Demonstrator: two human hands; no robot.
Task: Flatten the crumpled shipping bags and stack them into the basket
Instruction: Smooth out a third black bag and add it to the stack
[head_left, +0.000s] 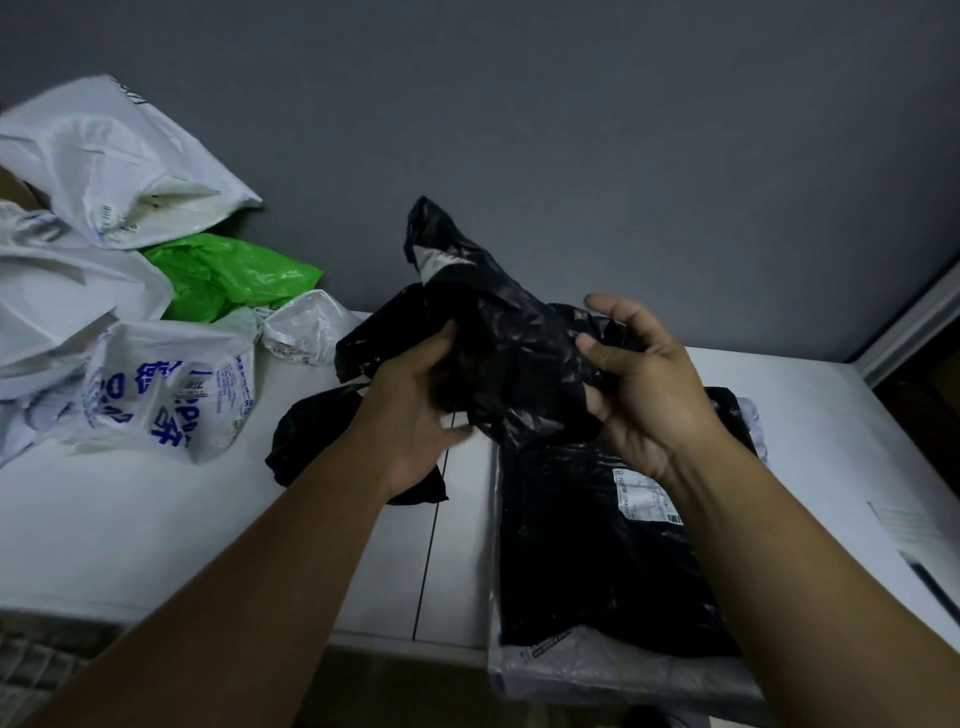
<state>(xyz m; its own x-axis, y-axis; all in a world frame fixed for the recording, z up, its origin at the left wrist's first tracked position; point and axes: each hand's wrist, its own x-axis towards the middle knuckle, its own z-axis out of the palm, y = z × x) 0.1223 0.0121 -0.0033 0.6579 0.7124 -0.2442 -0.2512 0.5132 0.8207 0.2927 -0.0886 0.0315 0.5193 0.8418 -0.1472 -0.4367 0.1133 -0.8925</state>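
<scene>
Flattening step: left hand (415, 410) and right hand (644, 395) both grip the crumpled black bag (509, 332). Next, probably: pull it flat, then lay it on the stack (587, 545) at 5 o'clock.

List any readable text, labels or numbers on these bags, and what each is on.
Nothing is clear enough to quote.
White bag with blue print: large blue characters, upside down and creased, unreadable.
White label on the flat black bag: too small.
Large white bag: barcode-like marks, blurred.
Small crumpled white bag: label print, blurred.
Held crumpled black bag: no print visible.
</scene>
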